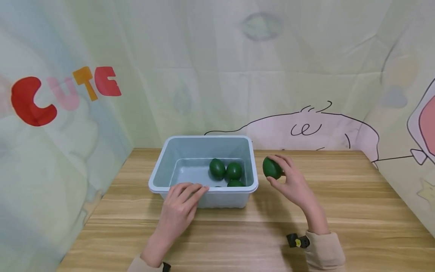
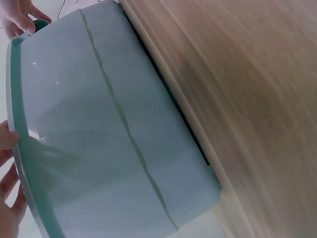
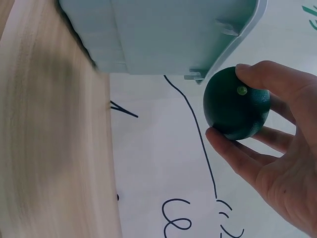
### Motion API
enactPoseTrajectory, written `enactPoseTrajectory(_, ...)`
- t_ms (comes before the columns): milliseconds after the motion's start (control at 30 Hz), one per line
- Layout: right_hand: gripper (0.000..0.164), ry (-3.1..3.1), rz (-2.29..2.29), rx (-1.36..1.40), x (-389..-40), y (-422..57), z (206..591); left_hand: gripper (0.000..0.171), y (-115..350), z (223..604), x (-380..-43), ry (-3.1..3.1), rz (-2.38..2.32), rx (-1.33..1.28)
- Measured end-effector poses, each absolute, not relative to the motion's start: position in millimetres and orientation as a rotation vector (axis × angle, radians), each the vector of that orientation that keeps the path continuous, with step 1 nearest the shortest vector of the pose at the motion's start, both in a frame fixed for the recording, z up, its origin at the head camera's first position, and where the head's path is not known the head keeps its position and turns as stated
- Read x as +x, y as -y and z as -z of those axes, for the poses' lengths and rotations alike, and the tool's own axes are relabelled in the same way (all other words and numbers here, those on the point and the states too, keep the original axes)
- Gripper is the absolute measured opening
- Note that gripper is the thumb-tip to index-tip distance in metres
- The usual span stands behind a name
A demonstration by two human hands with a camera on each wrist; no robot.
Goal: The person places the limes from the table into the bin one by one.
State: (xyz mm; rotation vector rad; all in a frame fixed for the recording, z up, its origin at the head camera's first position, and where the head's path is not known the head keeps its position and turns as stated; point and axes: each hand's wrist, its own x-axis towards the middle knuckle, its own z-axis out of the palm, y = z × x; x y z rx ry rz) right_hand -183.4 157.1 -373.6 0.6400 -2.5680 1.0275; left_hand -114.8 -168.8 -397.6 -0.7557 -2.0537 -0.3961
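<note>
The left hand (image 1: 180,206) holds the front rim of a pale blue-grey plastic bin (image 1: 204,190). In the left wrist view its thumb lies at the rim's outer side, while the other fingers (image 2: 7,184) reach over the edge. To the right of the bin, the right hand (image 1: 293,183) pinches a smooth dark green avocado (image 1: 272,168) between thumb and fingers, raised above the table. A small pale stem spot shows on this avocado (image 3: 233,106) in the right wrist view. Several more avocados (image 1: 217,169) lie in the bin's right half, partly hidden by the front wall.
Under the bin is a wood-grain table (image 1: 234,241). A printed cloth backdrop (image 1: 204,94) with cartoon drawings and coloured letters stands behind and at both sides. Dark straps (image 1: 298,241) show at the beige sleeves (image 1: 324,249).
</note>
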Motion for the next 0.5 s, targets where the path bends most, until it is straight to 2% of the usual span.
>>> enactPoseTrajectory(500,0.062,2.537,-0.932,0.688,-186.6,-158.5,355.4,0.037,168.8,397.9,-115.8,2.028,0.404,-0.755)
